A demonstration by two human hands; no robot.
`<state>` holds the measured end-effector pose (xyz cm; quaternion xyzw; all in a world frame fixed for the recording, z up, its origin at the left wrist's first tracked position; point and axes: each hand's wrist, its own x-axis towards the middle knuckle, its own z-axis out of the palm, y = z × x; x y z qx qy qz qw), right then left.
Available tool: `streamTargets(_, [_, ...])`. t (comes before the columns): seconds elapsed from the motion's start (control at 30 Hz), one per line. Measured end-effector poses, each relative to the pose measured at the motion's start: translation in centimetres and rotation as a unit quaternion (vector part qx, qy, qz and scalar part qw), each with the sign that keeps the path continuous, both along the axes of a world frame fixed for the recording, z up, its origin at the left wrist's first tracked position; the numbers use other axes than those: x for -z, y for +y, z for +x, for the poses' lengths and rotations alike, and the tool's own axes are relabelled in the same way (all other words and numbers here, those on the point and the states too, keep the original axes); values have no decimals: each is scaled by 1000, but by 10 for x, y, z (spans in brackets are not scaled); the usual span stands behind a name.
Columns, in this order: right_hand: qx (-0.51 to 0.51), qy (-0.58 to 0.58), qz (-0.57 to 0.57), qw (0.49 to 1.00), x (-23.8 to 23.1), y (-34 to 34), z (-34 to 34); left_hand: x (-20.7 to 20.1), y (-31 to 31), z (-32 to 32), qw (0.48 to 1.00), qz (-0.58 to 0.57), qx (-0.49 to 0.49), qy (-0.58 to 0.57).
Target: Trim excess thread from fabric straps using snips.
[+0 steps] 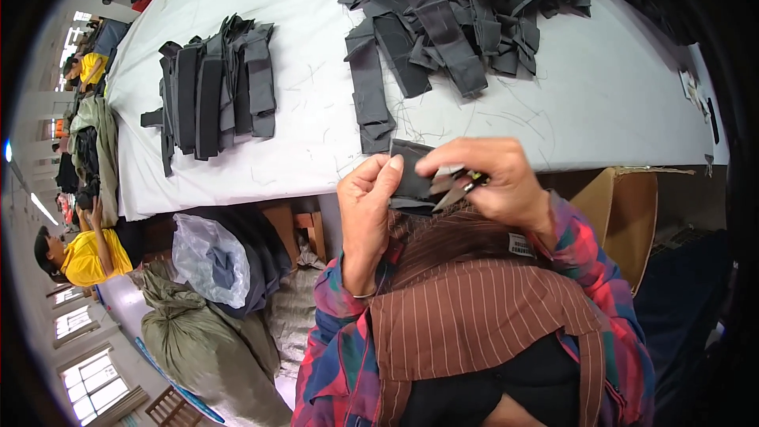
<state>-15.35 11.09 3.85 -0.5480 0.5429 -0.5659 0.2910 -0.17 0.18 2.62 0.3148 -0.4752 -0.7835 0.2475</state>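
My left hand [364, 209] pinches a dark grey fabric piece [409, 183] between thumb and fingers, just off the near edge of the white table [312, 95]. In my right hand [504, 180] is a small pair of thread snips [451, 190], its metal blades beside the fabric piece. Whether the blades touch the cloth I cannot tell. Beyond my hands lies a heap of dark grey fabric strips [451, 35], one strip reaching down toward my left hand. Farther left, a neater row of similar strips [209, 99] lies side by side.
Loose thread ends are scattered over the tabletop. A brown cardboard box [630, 217] stands below the table edge at the right. At the left are a clear plastic bag [207, 257] and a full olive sack [194, 328]. People in yellow shirts [99, 257] are at the far left.
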Motion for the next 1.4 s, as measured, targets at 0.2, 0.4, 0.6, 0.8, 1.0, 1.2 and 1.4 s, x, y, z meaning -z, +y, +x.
streamTargets(0.2, [106,358,7,927,-22,0,-30,-2,0,6,997,-21,23,-78])
streamTargets(0.4, [112,401,-28,909,-17,1,-29,-2,2,5,994,-44,31,-96])
streamTargets(0.6, [115,409,-45,904,-14,-1,-22,-2,4,6,992,-66,48,-95])
streamTargets(0.8, [113,402,-43,908,-13,0,-21,0,5,9,992,-70,59,-89])
streamTargets(1.0, [112,307,-2,945,-20,4,-21,-21,15,8,964,-212,57,-152])
streamTargets(1.2, [136,238,24,961,-20,3,-14,-17,17,4,814,-542,-28,-205])
streamTargets(1.4, [149,256,31,955,-18,4,-11,-12,16,3,770,-606,-34,-197])
